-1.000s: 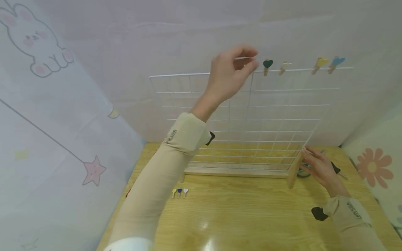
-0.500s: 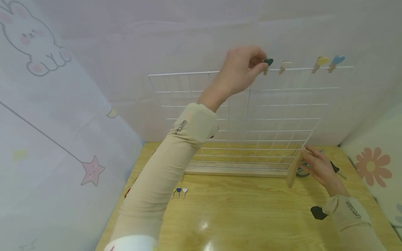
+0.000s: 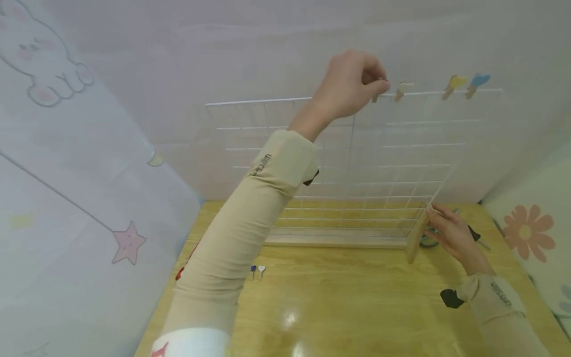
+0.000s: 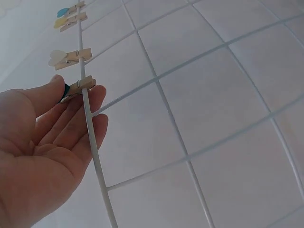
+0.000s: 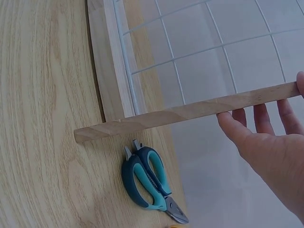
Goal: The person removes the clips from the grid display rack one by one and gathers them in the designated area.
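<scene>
Pale backdrop (image 3: 267, 49), wooden table (image 3: 348, 297), grid (image 4: 187, 157)

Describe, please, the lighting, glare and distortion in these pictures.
Head view: bright glare spots on the table, image slightly hazy; left wrist view: dim, bluish-grey light, bars of the grid bowed, probably from distortion; right wrist view: also dim, but the scissors look fairly sharp.
</scene>
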{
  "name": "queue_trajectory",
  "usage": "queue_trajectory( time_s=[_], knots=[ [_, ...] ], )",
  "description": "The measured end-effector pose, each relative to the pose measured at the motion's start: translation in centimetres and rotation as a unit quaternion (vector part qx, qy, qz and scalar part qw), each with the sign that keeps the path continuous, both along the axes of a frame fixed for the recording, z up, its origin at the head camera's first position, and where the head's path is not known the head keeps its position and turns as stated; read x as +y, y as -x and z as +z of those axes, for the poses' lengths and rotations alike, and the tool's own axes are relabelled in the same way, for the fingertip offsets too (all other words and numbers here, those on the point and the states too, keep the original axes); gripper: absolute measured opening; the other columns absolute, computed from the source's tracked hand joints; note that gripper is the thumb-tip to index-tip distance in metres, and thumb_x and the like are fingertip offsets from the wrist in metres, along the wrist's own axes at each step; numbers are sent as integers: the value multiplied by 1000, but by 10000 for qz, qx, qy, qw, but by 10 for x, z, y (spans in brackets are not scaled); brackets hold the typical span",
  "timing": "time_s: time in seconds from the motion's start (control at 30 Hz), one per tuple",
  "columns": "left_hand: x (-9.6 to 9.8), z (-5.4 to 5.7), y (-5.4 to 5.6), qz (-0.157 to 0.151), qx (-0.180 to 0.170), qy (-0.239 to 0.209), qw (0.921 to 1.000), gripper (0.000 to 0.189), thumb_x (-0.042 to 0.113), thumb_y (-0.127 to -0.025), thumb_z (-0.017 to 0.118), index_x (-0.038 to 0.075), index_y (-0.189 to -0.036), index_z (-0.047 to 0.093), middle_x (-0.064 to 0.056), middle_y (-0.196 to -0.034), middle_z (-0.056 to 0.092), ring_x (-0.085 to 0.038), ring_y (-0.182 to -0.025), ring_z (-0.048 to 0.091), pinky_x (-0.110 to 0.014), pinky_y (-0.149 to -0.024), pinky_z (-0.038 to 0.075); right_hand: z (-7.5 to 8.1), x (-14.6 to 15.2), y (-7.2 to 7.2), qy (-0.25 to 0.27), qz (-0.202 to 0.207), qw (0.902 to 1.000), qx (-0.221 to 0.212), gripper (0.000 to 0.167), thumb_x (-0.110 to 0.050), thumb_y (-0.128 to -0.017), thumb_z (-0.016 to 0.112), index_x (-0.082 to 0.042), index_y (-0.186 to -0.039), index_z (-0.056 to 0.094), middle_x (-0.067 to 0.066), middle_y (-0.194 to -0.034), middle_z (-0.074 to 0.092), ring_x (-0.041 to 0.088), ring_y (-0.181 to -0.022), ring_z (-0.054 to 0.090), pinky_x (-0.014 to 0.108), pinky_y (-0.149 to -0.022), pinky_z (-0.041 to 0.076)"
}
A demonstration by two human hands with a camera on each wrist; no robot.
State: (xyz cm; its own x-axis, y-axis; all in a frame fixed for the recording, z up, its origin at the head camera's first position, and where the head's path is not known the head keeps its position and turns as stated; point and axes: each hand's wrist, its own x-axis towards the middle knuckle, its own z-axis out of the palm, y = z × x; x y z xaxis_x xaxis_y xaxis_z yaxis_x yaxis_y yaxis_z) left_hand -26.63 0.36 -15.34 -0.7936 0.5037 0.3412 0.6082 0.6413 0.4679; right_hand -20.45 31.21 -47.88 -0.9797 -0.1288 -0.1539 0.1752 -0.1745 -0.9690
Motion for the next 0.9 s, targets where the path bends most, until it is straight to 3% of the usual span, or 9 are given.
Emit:
queue_trajectory(
  time_s=[0.1,0.17,0.63,0.9],
  knots=[
    [-1,1,-1,-15,-127,-170,9998,18,25,-95,62,13,-105,70,4,-94,69,-6,-84,61,-16,-79,43,2,0,-1,103,-9,9999,17,77,-24,-101,50,-7,-153,-3,-6,-125,36,3,-108,51,23,-87,51],
    [-1,0,-2,-3,-193,-294,9994,17,25,-95,62,13,-104,71,4,-96,69,-6,-86,61,-16,-78,43,2,-1,-2,211,-17,9998,38,77,-22,-101,51,-7,-153,-3,-7,-124,37,-2,-101,54,23,-86,51],
    [-1,-10,-5,153,169,-841,9962,13,22,-92,66,11,-95,74,0,-86,71,-7,-72,59,-16,-70,43,0,-3,-3,327,-12,9994,103,77,-20,-101,51,-4,-153,-3,-8,-122,40,0,-103,57,23,-84,52],
    [-4,-11,-8,165,132,-1279,9916,13,22,-92,66,12,-94,74,2,-79,69,-7,-69,58,-16,-68,41,-1,-2,-3,277,-54,9996,-11,79,-22,-100,52,-5,-153,-3,-8,-121,39,-3,-101,57,23,-84,52]
  ],
)
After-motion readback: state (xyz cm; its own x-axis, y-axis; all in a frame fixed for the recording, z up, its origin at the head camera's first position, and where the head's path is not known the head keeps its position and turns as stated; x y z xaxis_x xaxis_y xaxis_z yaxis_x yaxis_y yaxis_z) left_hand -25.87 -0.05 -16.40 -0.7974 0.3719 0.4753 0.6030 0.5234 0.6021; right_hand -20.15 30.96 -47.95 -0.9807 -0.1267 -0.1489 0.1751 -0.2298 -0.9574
